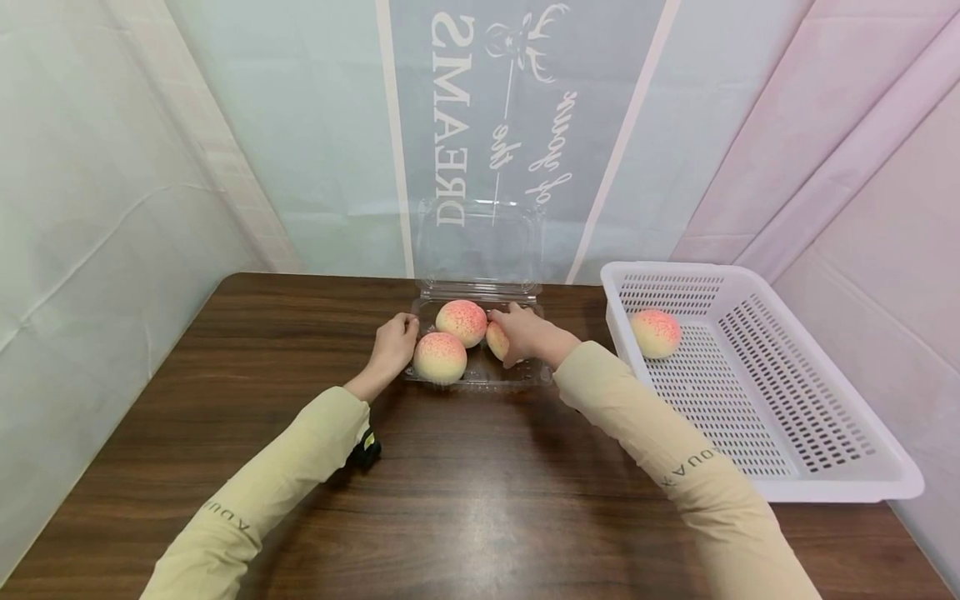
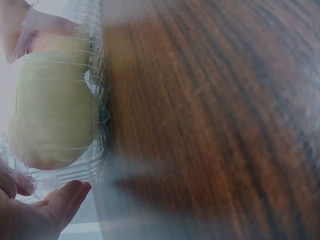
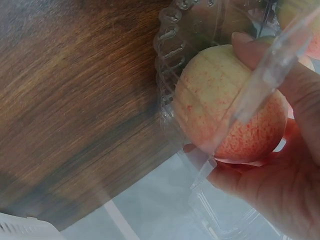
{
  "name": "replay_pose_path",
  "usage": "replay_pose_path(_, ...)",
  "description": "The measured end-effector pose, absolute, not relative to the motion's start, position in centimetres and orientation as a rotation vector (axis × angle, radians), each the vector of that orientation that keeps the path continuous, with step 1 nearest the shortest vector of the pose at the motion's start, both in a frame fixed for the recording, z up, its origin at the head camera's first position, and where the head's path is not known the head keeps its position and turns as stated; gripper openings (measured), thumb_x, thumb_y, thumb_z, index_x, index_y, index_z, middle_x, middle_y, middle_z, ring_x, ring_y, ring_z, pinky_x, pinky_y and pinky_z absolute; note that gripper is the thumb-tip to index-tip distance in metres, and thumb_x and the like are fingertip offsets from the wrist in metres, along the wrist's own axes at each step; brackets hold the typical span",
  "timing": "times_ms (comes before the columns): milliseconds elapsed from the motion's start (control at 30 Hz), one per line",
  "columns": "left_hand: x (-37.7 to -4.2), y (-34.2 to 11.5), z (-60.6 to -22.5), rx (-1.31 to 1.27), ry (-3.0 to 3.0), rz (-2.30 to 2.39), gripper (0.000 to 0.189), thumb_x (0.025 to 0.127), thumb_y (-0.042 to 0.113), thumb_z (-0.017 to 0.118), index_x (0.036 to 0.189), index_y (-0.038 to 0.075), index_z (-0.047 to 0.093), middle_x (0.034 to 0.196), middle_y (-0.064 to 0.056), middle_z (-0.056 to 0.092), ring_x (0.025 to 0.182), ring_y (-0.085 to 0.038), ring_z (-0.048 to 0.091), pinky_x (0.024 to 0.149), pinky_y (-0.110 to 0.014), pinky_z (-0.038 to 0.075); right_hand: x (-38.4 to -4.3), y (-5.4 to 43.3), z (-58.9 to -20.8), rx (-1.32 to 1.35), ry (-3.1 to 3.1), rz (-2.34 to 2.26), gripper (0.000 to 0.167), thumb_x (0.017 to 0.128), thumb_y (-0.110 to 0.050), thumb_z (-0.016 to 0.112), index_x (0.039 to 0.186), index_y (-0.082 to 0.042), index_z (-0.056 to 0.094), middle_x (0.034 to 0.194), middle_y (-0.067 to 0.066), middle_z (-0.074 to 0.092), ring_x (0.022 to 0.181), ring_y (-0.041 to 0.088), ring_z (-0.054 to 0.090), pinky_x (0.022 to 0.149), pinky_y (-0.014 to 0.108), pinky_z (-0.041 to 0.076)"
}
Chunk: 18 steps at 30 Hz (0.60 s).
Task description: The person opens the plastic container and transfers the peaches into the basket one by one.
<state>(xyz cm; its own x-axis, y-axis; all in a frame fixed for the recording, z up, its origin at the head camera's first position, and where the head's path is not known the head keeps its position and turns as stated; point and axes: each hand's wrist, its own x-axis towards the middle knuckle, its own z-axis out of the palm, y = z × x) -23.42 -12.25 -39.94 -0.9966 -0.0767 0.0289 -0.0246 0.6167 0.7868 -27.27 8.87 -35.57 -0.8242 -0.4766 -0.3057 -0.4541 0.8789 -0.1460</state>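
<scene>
Inside the clear clamshell [image 1: 483,384], right hand [image 1: 528,333] has fingers wrapped round one peach [image 1: 496,341], two more peaches [image 1: 440,358] alongside. At clamshell's left edge, left hand [image 1: 393,344] pinches it between fingers.

From my remote post I see a glossy wood-grain table [image 1: 480,517], a clear, shiny, ribbed plastic box [image 1: 480,290] at its far edge, matt peaches [image 1: 461,323], a perforated plastic basket [image 1: 798,392] on the right, wrinkled cloth sleeves [image 1: 285,458] and smooth-looking far sheeting [image 1: 315,167].
</scene>
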Motion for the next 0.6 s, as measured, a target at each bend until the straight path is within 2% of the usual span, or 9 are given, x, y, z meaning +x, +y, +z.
replay_pose_path(233,-23.30,-12.30,-40.01,0.094,-2.773,-1.361,0.035,0.100,0.017,0.035,0.120,-0.007,0.050,0.085,-0.016,0.056,0.060,-0.017,0.044,0.053,-0.027,0.037,-27.23,9.02,-35.58,-0.702,2.714,-0.086,0.083,0.069,-0.018,0.078,0.140,-0.012,0.034,0.134,0.025,0.033,0.121,0.041,0.036,0.088,0.050,0.041)
replay_pose_path(467,-23.31,-12.32,-39.88,0.096,-2.772,-1.362,0.035,0.099,0.017,0.035,0.118,-0.007,0.051,0.093,-0.019,0.058,0.069,-0.021,0.049,0.059,-0.029,0.040,-27.25,9.19,-35.35,-0.747,2.723,-0.053,0.079,0.068,-0.016,0.077,0.136,-0.012,0.038,0.130,0.023,0.037,0.117,0.042,0.038,0.089,0.051,0.040)
replay_pose_path(600,-23.36,-12.31,-39.78,0.086,-2.767,-1.375,0.035,0.099,0.018,0.035,0.118,-0.007,0.051,0.093,-0.020,0.058,0.065,-0.019,0.048,0.056,-0.029,0.039,-27.22,9.25,-34.90,-0.764,2.733,-0.062,0.075,0.067,-0.013,0.076,0.134,-0.012,0.041,0.128,0.021,0.038,0.116,0.042,0.040,0.089,0.050,0.040)
